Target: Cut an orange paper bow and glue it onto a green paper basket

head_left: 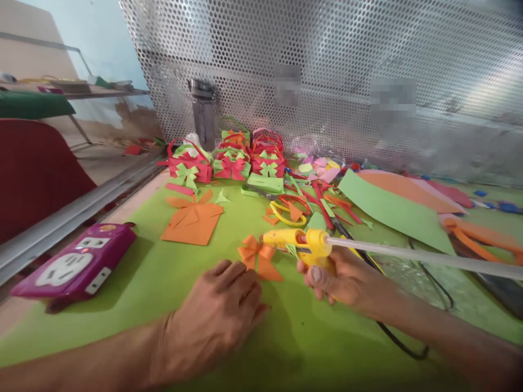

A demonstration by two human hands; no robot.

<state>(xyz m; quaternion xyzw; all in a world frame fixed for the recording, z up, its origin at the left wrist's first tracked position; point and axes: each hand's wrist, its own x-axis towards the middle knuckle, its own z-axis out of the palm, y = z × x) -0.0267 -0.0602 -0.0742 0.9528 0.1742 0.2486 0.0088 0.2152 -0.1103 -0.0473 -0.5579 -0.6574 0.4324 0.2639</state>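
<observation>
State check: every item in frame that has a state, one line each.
glue gun: gripped in right hand, nozzle aimed at the bow, glue stick sticking out the back
orange paper bow: flat on green mat, left hand fingertips at its edge
power strip: lying on the mat edge, no plug seen in it
paper baskets: upright, grouped at the back
orange folded paper: lying flat, untouched

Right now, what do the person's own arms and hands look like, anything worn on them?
Both forearms are bare as far as the picture shows: no sleeves, gloves or watch in view. The left hand and the right hand show no rings or bands on the visible fingers. A thumbnail shows plainly on the right hand, short and unpainted. The edges of the picture are blurred, so the upper forearms are unclear.
</observation>
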